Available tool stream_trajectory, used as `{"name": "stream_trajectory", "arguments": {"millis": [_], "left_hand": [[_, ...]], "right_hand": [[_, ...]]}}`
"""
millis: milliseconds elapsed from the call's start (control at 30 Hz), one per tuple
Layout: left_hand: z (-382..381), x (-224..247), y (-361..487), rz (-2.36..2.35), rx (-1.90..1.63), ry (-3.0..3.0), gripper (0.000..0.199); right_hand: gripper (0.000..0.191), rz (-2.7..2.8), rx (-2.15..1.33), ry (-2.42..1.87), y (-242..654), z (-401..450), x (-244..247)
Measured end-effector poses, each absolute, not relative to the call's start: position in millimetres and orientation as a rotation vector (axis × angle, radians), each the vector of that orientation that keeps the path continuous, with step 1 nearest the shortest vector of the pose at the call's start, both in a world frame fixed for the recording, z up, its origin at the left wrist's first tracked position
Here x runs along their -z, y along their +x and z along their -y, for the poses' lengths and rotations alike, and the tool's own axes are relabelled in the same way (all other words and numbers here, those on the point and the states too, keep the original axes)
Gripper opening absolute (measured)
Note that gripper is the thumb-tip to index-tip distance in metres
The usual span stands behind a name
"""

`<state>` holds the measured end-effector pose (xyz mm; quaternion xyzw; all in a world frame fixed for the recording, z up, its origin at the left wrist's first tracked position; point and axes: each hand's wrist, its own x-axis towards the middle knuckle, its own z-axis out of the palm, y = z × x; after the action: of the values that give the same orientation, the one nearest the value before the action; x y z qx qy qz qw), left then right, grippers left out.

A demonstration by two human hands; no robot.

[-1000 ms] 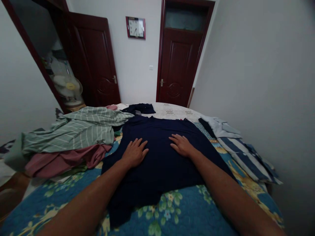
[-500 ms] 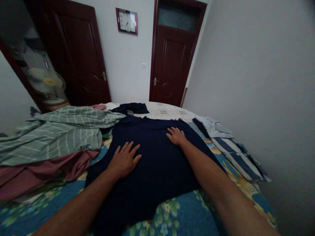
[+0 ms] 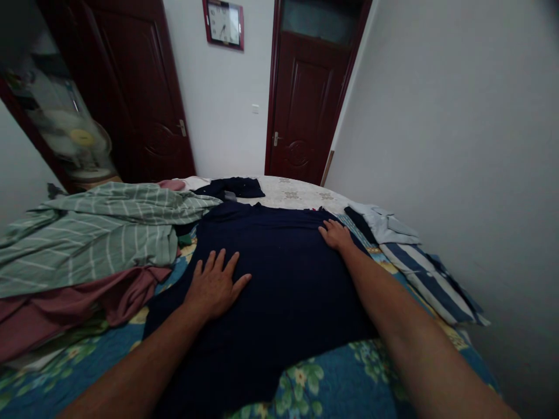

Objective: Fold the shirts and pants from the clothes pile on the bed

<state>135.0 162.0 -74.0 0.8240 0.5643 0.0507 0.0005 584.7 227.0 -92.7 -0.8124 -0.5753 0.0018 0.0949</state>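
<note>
A dark navy garment, seemingly a shirt (image 3: 279, 273), lies spread out on a bed with a blue floral cover (image 3: 340, 384). My left hand (image 3: 213, 285) rests flat on its left half, fingers spread and thumb out to the right. Near the garment's upper right edge, my right hand (image 3: 335, 234) lies palm down with its fingers stretched out. Neither hand grips anything. My right forearm covers part of the garment's right side.
To the left lies a heap with a green striped cloth (image 3: 109, 233) over a dusty-pink cloth (image 3: 131, 291). Folded clothes, one blue-and-white striped (image 3: 423, 279), lie along the right wall. Another navy garment (image 3: 236, 187) lies at the far end. Beyond stands a dark red door (image 3: 310, 105).
My right hand has slid to the right across the navy shirt, toward its upper right edge. My left hand has shifted only slightly, staying flat. The view has tilted down a little.
</note>
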Motion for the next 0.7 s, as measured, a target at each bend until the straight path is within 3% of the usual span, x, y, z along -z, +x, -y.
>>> {"name": "stream_trajectory", "arguments": {"millis": [300, 700], "left_hand": [[-164.1, 76.9, 134.6, -1.755, -0.205, 2.576, 0.088], [-175.4, 74.5, 131.2, -1.675, -0.211, 2.507, 0.099]], "right_hand": [[0.058, 1.555, 0.354, -2.299, 583.9, -200.5, 97.2], [0.066, 1.648, 0.075, -2.294, 529.4, -122.8, 87.9]]}}
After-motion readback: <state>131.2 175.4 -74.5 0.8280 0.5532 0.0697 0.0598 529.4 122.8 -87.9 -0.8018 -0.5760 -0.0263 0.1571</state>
